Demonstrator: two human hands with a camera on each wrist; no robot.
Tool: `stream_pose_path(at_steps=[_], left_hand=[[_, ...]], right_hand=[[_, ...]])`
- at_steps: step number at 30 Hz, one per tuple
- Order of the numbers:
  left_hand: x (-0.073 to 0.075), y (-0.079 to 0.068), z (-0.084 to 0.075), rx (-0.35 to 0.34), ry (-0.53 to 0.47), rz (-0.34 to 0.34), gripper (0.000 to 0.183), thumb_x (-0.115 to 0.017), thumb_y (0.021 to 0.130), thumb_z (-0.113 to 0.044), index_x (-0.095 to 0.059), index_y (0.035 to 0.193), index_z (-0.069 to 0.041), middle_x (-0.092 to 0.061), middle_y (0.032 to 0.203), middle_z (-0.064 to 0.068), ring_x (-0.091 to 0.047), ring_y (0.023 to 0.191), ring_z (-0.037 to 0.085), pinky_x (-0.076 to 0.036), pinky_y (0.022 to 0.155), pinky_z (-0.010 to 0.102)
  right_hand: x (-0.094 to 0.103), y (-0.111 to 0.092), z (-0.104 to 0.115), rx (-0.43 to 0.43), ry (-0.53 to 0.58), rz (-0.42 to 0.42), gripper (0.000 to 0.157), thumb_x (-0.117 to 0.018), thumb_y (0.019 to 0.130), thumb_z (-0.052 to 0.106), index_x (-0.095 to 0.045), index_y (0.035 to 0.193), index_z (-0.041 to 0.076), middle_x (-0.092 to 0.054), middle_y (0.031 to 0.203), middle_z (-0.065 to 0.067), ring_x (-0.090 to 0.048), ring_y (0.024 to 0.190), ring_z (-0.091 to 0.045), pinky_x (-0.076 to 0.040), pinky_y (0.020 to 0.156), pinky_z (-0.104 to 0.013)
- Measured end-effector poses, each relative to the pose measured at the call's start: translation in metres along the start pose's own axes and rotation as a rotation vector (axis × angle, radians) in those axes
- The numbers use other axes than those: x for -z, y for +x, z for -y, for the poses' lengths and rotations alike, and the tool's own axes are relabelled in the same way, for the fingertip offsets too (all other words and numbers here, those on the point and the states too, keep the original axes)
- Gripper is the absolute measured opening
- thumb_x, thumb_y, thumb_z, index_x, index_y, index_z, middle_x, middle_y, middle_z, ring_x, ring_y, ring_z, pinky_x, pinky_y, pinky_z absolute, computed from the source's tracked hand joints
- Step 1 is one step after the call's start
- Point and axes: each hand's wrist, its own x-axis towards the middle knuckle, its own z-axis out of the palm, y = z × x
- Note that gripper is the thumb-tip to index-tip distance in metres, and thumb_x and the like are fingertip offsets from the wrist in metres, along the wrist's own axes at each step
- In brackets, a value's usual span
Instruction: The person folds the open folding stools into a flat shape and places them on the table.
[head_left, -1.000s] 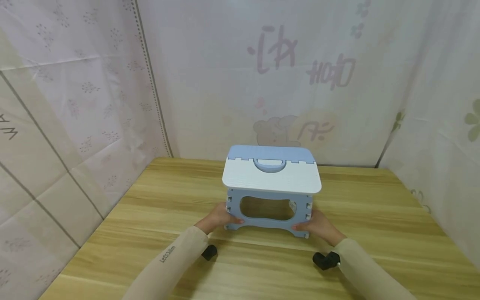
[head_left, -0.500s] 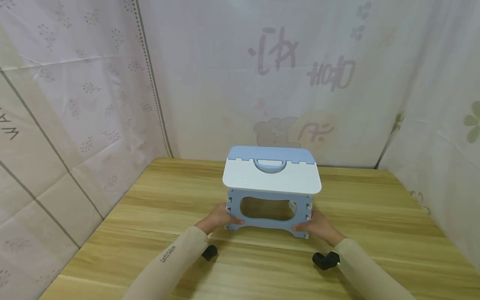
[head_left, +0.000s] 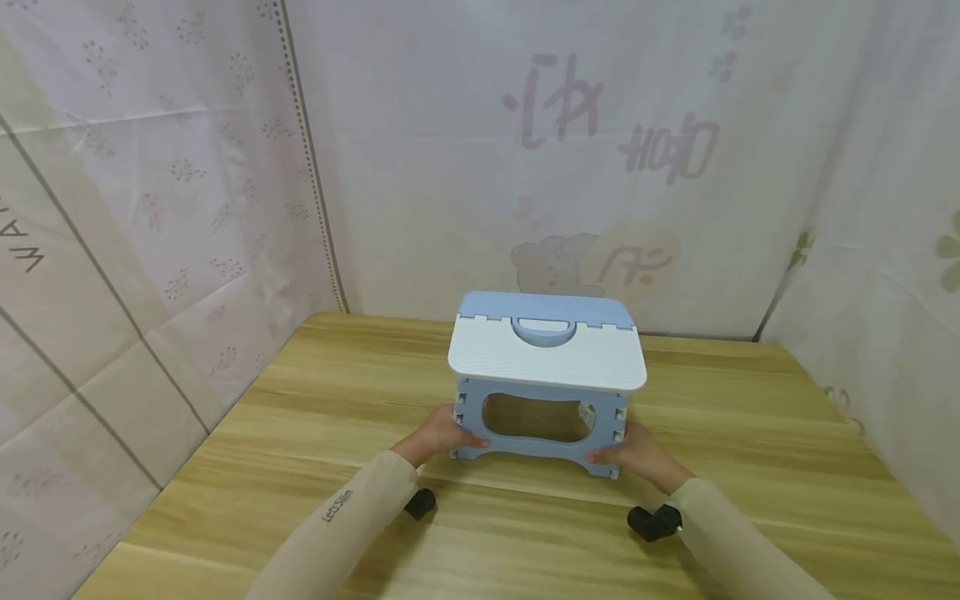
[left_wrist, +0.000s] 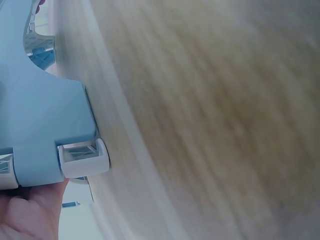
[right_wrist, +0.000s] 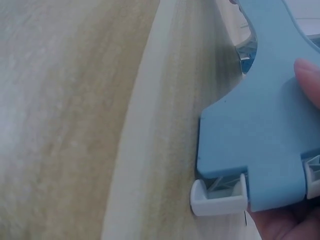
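In the head view, our left hand and right hand grip the stool, upright between the desk's side edges, long axis roughly along the back edge. Left wrist: we hold its blue panel; right wrist: our thumb lies on it.

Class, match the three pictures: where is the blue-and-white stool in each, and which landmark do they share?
Head: the stool stands right of centre and a little low.
Left wrist: part of the stool, along the left side.
Right wrist: part of the stool, along the right side.
Shared landmark: wood-grain tabletop.
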Motion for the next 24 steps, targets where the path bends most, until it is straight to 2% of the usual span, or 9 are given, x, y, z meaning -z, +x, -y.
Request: stream_pose_path(at_steps=[5,12,24], left_hand=[[0.0005,0.0003,0.0002,0.001,0.005,0.006,0.058,-0.086,0.07,-0.007,-0.063,0.124,-0.001,-0.065,0.122,0.017,-0.059,0.113,0.036,-0.045,0.097,0.051],[0.0016,-0.0002,0.0,-0.005,-0.007,0.005,0.06,-0.086,0.07,-0.006,-0.062,0.125,0.0,-0.065,0.123,0.018,-0.058,0.115,0.037,-0.044,0.098,0.052],[0.0004,0.0015,0.0024,0.005,0.0,0.009,0.057,-0.086,0.07,-0.007,-0.064,0.122,0.0,-0.066,0.122,0.017,-0.059,0.113,0.036,-0.044,0.098,0.052]], right_hand=[[0.0001,0.0006,-0.0014,0.02,-0.007,0.009,0.077,-0.08,0.077,0.011,-0.038,0.135,-0.019,-0.056,0.125,-0.034,-0.058,0.111,-0.043,-0.048,0.091,-0.051],[0.0003,0.0016,-0.0005,-0.008,-0.001,0.006,0.081,-0.082,0.076,0.015,-0.039,0.137,-0.016,-0.054,0.128,-0.035,-0.056,0.114,-0.046,-0.046,0.094,-0.055],[0.002,0.0018,-0.0034,-0.007,0.012,0.015,0.078,-0.082,0.075,0.015,-0.042,0.134,-0.017,-0.057,0.125,-0.034,-0.058,0.112,-0.043,-0.047,0.093,-0.053]])
